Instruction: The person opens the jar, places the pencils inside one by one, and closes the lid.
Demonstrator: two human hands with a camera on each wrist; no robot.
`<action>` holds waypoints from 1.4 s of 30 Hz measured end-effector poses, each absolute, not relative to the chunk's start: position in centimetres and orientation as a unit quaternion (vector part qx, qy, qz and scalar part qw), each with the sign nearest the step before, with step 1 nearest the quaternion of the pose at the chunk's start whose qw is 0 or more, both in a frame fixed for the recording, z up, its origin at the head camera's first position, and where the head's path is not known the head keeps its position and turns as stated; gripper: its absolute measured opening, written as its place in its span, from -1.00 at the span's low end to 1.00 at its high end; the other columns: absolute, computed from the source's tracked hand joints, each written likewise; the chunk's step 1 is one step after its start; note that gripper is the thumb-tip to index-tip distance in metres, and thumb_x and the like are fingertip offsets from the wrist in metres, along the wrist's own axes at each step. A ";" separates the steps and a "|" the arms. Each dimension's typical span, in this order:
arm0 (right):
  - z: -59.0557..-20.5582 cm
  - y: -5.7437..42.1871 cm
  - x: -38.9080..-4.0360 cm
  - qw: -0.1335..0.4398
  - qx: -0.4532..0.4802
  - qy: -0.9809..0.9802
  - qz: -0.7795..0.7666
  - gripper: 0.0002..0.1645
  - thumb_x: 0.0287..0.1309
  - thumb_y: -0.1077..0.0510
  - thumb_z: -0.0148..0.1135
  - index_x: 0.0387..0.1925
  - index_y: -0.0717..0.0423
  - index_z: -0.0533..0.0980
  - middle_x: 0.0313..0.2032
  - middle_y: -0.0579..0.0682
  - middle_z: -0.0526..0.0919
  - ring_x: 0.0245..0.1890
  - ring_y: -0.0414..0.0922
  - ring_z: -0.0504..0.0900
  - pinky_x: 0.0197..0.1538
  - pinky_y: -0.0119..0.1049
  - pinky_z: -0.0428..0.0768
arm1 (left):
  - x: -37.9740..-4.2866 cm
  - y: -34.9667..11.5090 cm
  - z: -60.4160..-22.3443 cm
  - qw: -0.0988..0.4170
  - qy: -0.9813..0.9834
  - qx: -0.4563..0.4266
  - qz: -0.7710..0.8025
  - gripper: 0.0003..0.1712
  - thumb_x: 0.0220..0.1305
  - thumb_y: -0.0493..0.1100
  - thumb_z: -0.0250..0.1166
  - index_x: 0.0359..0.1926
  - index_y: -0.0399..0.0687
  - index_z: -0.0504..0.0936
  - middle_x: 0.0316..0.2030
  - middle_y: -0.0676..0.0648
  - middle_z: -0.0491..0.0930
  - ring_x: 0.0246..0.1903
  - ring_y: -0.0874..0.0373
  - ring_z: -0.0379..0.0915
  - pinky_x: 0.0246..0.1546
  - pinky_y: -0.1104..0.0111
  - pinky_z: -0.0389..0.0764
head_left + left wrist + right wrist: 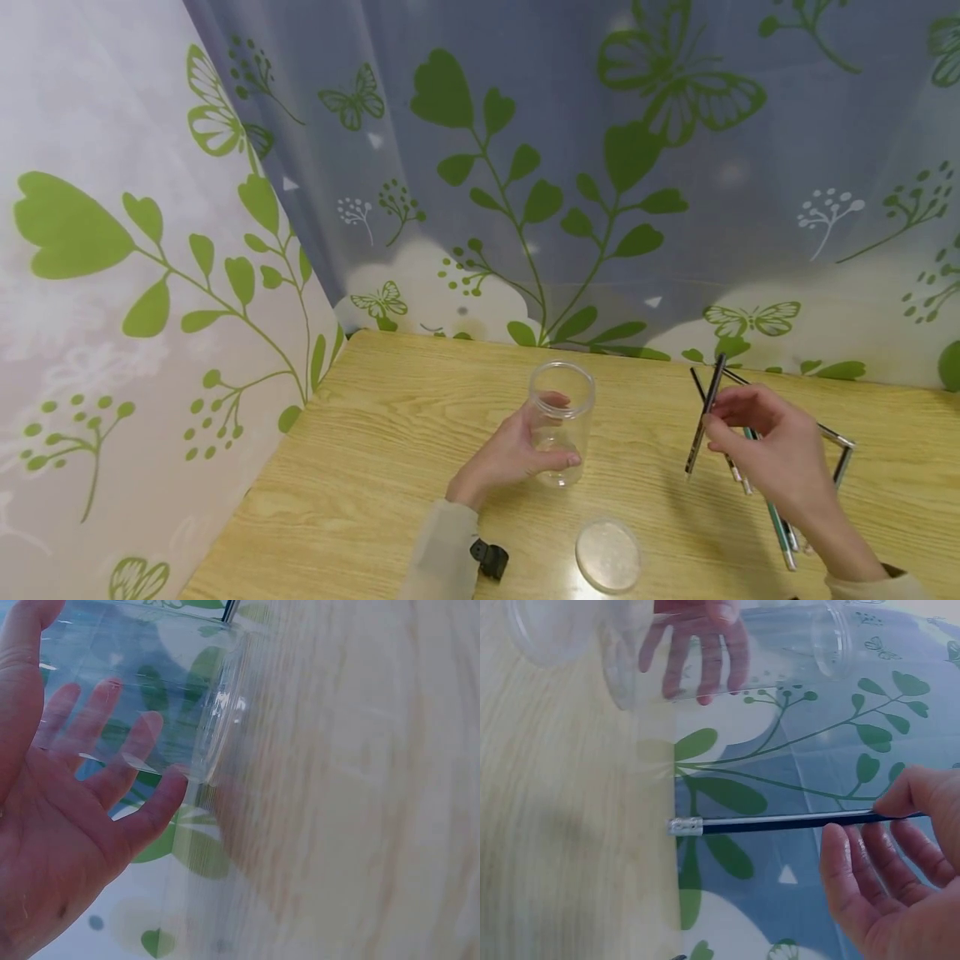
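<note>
My left hand (510, 450) grips a clear cylindrical jar (562, 385) upright on the wooden table, thumb across the front and fingers behind. In the left wrist view those fingers show through the see-through wall. The jar has no lid on top; a round clear lid (609, 557) lies flat in front of it. To the right, my right hand (780, 454) pinches a dark pencil (703, 421) between thumb and fingers, raised over the table and nearly upright. Its eraser end (686, 826) points down in the right wrist view.
Several loose pencils, one of them teal (780, 533), lie crossed on the table under and beside my right hand, which partly hides them. A patterned curtain (480, 208) with leaves and butterflies hangs along the table's back edge, with another on the left.
</note>
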State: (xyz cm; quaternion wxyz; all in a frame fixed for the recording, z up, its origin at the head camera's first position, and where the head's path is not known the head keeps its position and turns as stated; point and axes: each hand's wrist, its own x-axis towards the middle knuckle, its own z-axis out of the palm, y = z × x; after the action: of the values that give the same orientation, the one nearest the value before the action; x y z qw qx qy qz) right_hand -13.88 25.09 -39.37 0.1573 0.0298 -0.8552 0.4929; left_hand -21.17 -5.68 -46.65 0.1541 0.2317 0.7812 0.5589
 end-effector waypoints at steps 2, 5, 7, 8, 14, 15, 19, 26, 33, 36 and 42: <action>-39.0 25.1 -13.9 0.168 0.032 -0.851 0.497 -0.76 0.24 0.33 0.36 -0.07 0.21 0.56 -0.39 -0.34 0.71 -0.44 -0.34 0.69 -0.35 -0.44 0.67 | -21.2 -5.7 -46.6 0.152 0.782 0.232 0.558 -0.16 0.20 -0.07 0.52 0.43 0.09 0.30 0.40 0.04 0.43 0.38 0.00 0.38 0.38 -0.03 0.40; -38.3 25.1 -13.9 0.175 0.036 -0.843 0.507 -0.76 0.25 0.33 0.36 -0.07 0.15 0.55 -0.36 -0.30 0.72 -0.47 -0.29 0.72 -0.32 -0.44 0.68 | -21.1 -5.7 -46.6 0.154 0.781 0.234 0.559 -0.15 0.21 -0.06 0.51 0.44 0.08 0.29 0.41 0.04 0.42 0.39 0.00 0.37 0.37 -0.04 0.40; -37.9 25.1 -13.9 0.175 0.039 -0.838 0.515 -0.76 0.26 0.32 0.35 -0.07 0.13 0.54 -0.33 -0.28 0.72 -0.46 -0.27 0.73 -0.32 -0.41 0.71 | -21.2 -5.7 -46.6 0.156 0.779 0.235 0.560 -0.14 0.21 -0.05 0.50 0.44 0.10 0.28 0.43 0.03 0.40 0.39 0.00 0.36 0.36 -0.04 0.40; -37.7 25.0 -13.9 0.175 0.042 -0.835 0.520 -0.77 0.27 0.32 0.34 -0.06 0.13 0.54 -0.32 -0.29 0.71 -0.45 -0.27 0.74 -0.33 -0.38 0.72 | -21.2 -5.7 -46.7 0.156 0.779 0.235 0.560 -0.14 0.21 -0.05 0.50 0.44 0.10 0.28 0.43 0.03 0.40 0.39 0.00 0.36 0.36 -0.04 0.40; -36.5 24.4 -14.2 0.188 0.056 -0.827 0.526 -0.78 0.27 0.34 0.34 -0.08 0.16 0.53 -0.27 -0.28 0.67 -0.42 -0.27 0.75 -0.34 -0.34 0.73 | -21.3 -5.7 -46.8 0.148 0.782 0.236 0.557 -0.16 0.21 -0.07 0.51 0.43 0.09 0.30 0.38 0.08 0.44 0.38 0.01 0.38 0.38 -0.02 0.40; -36.3 24.4 -14.4 0.193 0.060 -0.825 0.528 -0.78 0.26 0.35 0.34 -0.09 0.18 0.53 -0.27 -0.27 0.67 -0.41 -0.27 0.75 -0.35 -0.34 0.73 | -21.3 -5.7 -46.8 0.147 0.783 0.236 0.556 -0.17 0.21 -0.07 0.51 0.43 0.08 0.30 0.37 0.09 0.44 0.38 0.01 0.38 0.39 -0.01 0.39; -35.8 24.2 -14.8 0.202 0.084 -0.778 0.588 -0.79 0.23 0.45 0.30 -0.12 0.25 0.53 -0.29 -0.18 0.69 -0.39 -0.27 0.75 -0.37 -0.34 0.73 | -21.3 -5.7 -46.9 0.147 0.784 0.234 0.556 -0.17 0.21 -0.07 0.51 0.42 0.09 0.31 0.37 0.10 0.44 0.38 0.02 0.38 0.39 -0.01 0.39; -34.9 24.1 -15.3 0.217 0.128 -0.681 0.688 -0.71 0.15 0.60 0.24 -0.17 0.26 0.54 -0.31 -0.07 0.69 -0.30 -0.25 0.78 -0.38 -0.34 0.74 | -21.1 -5.7 -46.7 0.154 0.780 0.230 0.561 -0.17 0.21 -0.07 0.51 0.42 0.11 0.31 0.37 0.10 0.43 0.39 0.01 0.37 0.38 -0.02 0.40; -33.8 23.0 -15.5 0.235 0.124 -0.645 0.717 -0.72 0.14 0.61 0.25 -0.17 0.32 0.53 -0.30 -0.02 0.71 -0.27 -0.20 0.79 -0.38 -0.29 0.74 | -21.1 -5.8 -46.6 0.153 0.778 0.225 0.566 -0.17 0.21 -0.05 0.52 0.42 0.10 0.31 0.36 0.10 0.44 0.39 0.00 0.36 0.38 -0.07 0.38; -33.5 22.4 -15.4 0.245 0.132 -0.627 0.728 -0.73 0.13 0.64 0.22 -0.18 0.39 0.52 -0.31 0.02 0.72 -0.28 -0.17 0.79 -0.37 -0.28 0.75 | -21.1 -5.8 -46.6 0.155 0.777 0.226 0.566 -0.17 0.21 -0.05 0.51 0.43 0.09 0.31 0.36 0.09 0.43 0.39 0.00 0.36 0.38 -0.08 0.39; -33.2 21.1 -15.4 0.256 0.182 -0.603 0.733 -0.71 0.13 0.66 0.19 -0.19 0.36 0.52 -0.30 0.02 0.74 -0.25 -0.16 0.80 -0.32 -0.29 0.76 | -21.1 -5.7 -46.6 0.156 0.775 0.232 0.566 -0.16 0.21 -0.06 0.51 0.43 0.12 0.30 0.42 0.04 0.39 0.40 0.00 0.35 0.36 -0.05 0.42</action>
State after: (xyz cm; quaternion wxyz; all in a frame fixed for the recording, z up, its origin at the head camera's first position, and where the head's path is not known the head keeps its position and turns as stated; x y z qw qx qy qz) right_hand -15.39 21.09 -33.17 0.2563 0.1823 -0.6027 0.7334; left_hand -21.11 -5.72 -46.57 0.1564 0.2321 0.7754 0.5661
